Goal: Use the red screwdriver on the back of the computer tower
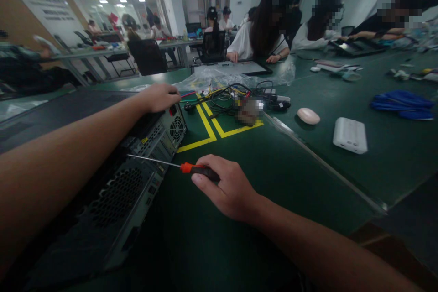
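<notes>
A black computer case lies on its side at the left, its rear panel with round vents, slots and ports facing me. My left hand is closed at the far top corner of the case, fingers bent over its edge and partly hidden. In my right hand is a screwdriver with an orange and black handle, gripped between thumb and fingers. Its long thin shaft points left, with the tip at the rear panel near the middle of the case. Whether the tip sits in a screw I cannot tell.
Tangled cables lie behind the case by yellow tape lines. To the right are a pale oval object, a white box-shaped device and a blue bundle. Several people work across the green table.
</notes>
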The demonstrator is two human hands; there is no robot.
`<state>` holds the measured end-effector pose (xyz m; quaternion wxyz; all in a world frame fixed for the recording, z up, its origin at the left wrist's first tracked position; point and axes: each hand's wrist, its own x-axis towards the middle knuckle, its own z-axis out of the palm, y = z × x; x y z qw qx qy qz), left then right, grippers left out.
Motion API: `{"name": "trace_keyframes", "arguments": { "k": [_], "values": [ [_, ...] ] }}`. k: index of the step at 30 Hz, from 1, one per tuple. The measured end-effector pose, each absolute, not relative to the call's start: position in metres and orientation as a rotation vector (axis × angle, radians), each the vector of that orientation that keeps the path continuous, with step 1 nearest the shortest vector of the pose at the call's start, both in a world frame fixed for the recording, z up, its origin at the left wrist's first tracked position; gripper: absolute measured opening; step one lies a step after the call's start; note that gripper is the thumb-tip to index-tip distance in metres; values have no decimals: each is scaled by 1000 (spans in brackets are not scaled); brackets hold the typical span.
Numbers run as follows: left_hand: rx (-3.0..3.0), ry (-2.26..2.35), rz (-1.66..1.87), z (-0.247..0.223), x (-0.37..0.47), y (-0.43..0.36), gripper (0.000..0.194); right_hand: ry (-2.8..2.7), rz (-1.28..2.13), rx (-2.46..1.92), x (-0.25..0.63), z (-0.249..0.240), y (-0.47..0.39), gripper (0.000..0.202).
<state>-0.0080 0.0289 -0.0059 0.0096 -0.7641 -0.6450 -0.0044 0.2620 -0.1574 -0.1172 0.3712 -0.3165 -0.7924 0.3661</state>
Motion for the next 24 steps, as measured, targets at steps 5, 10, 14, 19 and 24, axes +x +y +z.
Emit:
{"name": "trace_keyframes", "arguments": {
  "k": [5, 10, 14, 19, 24],
  "values": [
    [-2362, -2005, -5, -6, -7, 29, 66, -2067, 968, -832, 262, -121, -157, 25],
    [-2366, -2024, -31, -7, -8, 30, 63, -2067, 928, -800, 261, -121, -157, 30],
    [-2368, -2015, -4, -5, -6, 27, 60, -2040, 943, -808, 260, -120, -157, 32],
    [-2365, -2004, -8, -7, -5, 24, 57, -1989, 1028, -918, 259, -120, -161, 38],
    [-2352, -2003, -34, -12, -10, 30, 58, -1994, 1005, -910, 259, -121, -162, 28]
  ]
}}
